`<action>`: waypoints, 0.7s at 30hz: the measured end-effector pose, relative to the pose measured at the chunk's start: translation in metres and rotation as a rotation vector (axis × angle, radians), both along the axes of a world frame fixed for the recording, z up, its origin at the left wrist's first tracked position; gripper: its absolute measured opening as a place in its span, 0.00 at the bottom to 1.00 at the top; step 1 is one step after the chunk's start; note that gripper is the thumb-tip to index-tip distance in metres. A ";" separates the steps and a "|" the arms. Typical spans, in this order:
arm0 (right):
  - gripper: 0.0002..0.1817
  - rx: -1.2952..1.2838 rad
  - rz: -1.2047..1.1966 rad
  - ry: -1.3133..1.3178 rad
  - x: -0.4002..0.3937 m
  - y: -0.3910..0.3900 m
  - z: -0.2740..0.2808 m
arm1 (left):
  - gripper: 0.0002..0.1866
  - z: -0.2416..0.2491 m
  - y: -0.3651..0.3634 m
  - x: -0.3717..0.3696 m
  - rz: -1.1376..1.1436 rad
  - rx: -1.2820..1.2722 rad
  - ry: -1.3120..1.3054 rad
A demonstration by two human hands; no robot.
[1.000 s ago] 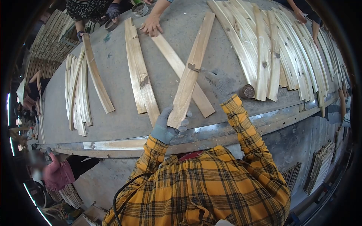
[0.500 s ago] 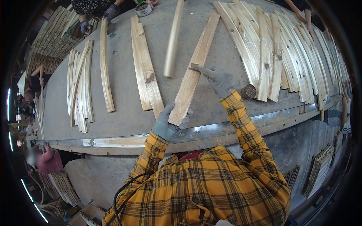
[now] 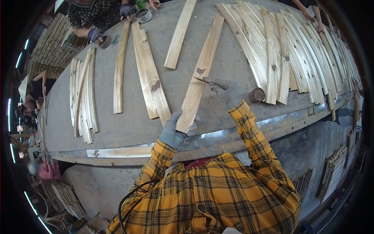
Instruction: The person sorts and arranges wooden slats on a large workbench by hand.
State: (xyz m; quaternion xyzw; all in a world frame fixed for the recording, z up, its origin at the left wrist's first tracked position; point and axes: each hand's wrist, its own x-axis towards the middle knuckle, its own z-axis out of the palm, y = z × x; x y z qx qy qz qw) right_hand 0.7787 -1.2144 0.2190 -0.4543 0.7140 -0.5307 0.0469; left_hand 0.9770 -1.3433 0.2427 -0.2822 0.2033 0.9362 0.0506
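My left hand [image 3: 174, 132], in a grey glove, is wrapped around the near end of a wooden board [image 3: 193, 99] that slants away from me over the table. A dark brown patch of filler [image 3: 200, 71] marks the board's middle. Beside that patch, my gloved right hand [image 3: 228, 91], slightly blurred, is closed on a thin putty knife [image 3: 201, 80]. Its blade tip is over the board just below the patch; whether it touches cannot be made out. To the right of this hand stands a small round tin [image 3: 257, 94] with brown contents.
Two boards with a filler patch [image 3: 150, 84] lie left of mine. More wooden strips lie in a left group [image 3: 82, 97] and a large right group [image 3: 269, 54]. Across the table [image 3: 105, 128], a co-worker's gloved hand [image 3: 95, 36] is near a bowl [image 3: 143, 15].
My right hand drew the putty knife slightly toward me, uncovering the filler patch. Across the table, a loose board shifted up and tilted, and another at the left slid right near the co-worker's hand.
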 end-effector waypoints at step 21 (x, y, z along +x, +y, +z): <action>0.19 0.000 -0.439 -0.577 0.005 0.127 -0.019 | 0.33 -0.009 0.072 0.011 -0.248 -1.285 0.132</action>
